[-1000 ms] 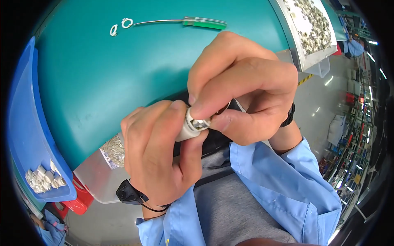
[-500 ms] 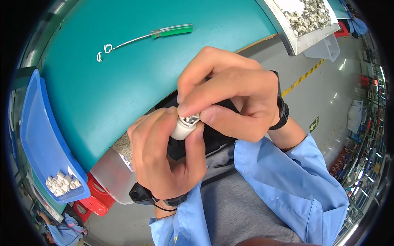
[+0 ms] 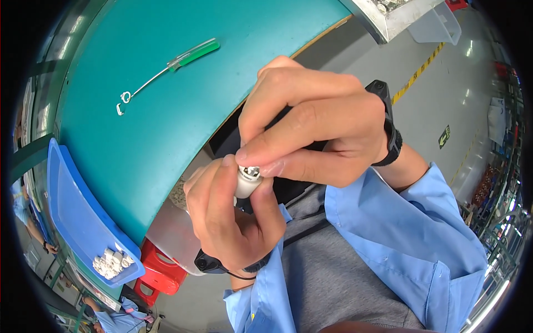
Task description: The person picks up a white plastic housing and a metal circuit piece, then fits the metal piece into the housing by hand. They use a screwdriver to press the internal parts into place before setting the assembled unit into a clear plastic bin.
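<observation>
In front of my body, my left hand (image 3: 233,213) pinches a small white cylindrical part (image 3: 246,187) between thumb and fingers. Shiny metal pieces show in the part's open upper end. My right hand (image 3: 316,125) is closed at that end, its thumb and index fingertip pressed on the rim and metal. Whether a separate piece sits between the right fingertips is hidden. Beyond the hands, a screwdriver (image 3: 194,54) with a green and clear handle lies on the teal table (image 3: 183,111). By its tip lie a white ring (image 3: 126,97) and a second white ring-like piece (image 3: 120,109).
To the left, a blue tray (image 3: 83,205) holds several white parts (image 3: 112,262). A red stool (image 3: 161,272) and a clear plastic bin (image 3: 172,233) stand below the table edge. At the far right are a metal-edged tray (image 3: 383,22) and a translucent box (image 3: 436,25). Another person (image 3: 125,319) is at lower left.
The whole view has shifted, so the screwdriver appears further left and the blue tray further right. Both hands keep their grip at the white part, with the right fingertips still at its top end.
</observation>
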Available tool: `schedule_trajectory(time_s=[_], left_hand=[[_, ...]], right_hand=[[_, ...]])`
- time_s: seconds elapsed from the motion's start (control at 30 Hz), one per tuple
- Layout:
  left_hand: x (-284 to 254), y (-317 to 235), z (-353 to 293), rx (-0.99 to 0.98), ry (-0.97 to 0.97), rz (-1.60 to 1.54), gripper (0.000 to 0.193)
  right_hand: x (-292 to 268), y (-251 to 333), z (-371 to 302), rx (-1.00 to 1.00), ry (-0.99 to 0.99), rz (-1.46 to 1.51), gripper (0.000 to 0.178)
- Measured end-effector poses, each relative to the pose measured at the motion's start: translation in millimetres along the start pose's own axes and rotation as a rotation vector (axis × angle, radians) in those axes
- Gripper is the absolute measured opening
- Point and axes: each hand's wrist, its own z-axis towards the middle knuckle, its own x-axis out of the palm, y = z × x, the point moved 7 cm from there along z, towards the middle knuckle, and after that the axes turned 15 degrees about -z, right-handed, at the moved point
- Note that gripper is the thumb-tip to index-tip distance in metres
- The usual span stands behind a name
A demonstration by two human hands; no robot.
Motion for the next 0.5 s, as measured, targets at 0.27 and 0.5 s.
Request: schedule_trajectory(time_s=[0.27, 0.5], left_hand=[[2, 1, -3, -0.018, -0.053, 0.080, 0.044], [2, 16, -18, -0.138, -0.187, 0.021, 0.046]], right_hand=[[4, 12, -11, 0.029, -0.045, -0.202, 0.030], [10, 17, -13, 0.117, -0.094, -0.442, 0.041]])
